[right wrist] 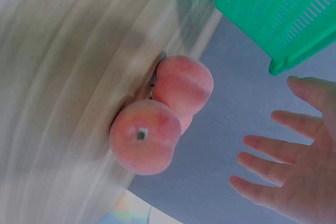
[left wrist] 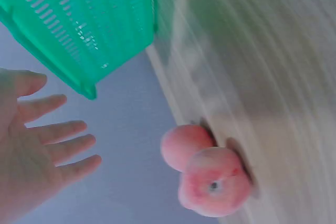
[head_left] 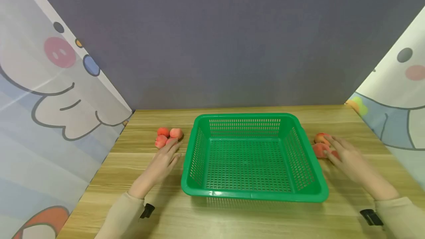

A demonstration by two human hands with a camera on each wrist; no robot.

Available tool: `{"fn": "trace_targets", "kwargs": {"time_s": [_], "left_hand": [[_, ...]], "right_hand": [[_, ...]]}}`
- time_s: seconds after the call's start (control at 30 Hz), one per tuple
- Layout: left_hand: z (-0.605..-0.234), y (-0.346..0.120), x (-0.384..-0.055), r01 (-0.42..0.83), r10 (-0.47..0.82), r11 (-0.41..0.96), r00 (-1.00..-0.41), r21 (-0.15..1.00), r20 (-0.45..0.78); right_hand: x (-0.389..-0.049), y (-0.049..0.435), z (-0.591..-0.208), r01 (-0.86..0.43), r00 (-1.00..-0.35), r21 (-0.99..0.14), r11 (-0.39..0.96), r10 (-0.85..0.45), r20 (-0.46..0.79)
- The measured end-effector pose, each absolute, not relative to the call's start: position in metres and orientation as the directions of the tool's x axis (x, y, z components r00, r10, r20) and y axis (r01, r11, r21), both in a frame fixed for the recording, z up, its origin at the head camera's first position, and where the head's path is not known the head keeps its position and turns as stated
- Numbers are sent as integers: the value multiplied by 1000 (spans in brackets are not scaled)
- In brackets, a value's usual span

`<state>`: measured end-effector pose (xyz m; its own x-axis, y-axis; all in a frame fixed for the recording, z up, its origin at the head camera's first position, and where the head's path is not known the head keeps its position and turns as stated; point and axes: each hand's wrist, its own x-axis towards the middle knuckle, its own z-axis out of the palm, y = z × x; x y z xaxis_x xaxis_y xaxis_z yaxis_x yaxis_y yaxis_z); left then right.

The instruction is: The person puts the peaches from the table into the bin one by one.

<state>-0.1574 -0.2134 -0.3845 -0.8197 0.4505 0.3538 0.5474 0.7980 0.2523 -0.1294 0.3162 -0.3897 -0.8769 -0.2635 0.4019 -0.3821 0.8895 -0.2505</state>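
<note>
My left hand (head_left: pixel 162 165) reaches toward several red-pink peaches (head_left: pixel 176 133) left of the green plastic basket (head_left: pixel 254 195). Its fingers are extended and the fingertips overlap the nearest peach in the head view. In the left wrist view the palm and spread fingers of the left hand (left wrist: pixel 42 145) hold nothing, with two peaches (left wrist: pixel 215 182) apart from it. On the basket's other side, my right hand (head_left: pixel 346 159) hovers by a group of peaches (head_left: pixel 320 150), partly covering it. The right wrist view shows the right hand (right wrist: pixel 294 156) with fingers apart, beside the peaches (right wrist: pixel 144 136).
The slotted basket stands upright in the middle of the wooden table (head_left: pixel 219 220), between both hands, with nothing inside. A grey panel (head_left: pixel 212 40) rises behind the table. Cartoon-printed sheets (head_left: pixel 59 102) flank it on both sides.
</note>
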Motion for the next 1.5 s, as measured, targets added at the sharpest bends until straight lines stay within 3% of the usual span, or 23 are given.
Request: {"fn": "trace_targets", "kwargs": {"time_s": [0.53,0.87,1.1,1.5], "left_hand": [[-354,-187,-112,703,638,664,-711,257,296],[-360,-169,-98,813,769,558,-582,167,266],[-365,-163,-97,848,803,513,-530,136,273],[-368,-154,-97,891,847,430,-454,147,278]], "right_hand": [[-133,321,-372,-349,-930,-365,863,-270,251],[-141,332,-379,-396,-907,-311,864,-315,280],[-146,341,-380,-360,-928,-326,874,-299,221],[-148,351,-391,-428,-887,-302,852,-331,322]]}}
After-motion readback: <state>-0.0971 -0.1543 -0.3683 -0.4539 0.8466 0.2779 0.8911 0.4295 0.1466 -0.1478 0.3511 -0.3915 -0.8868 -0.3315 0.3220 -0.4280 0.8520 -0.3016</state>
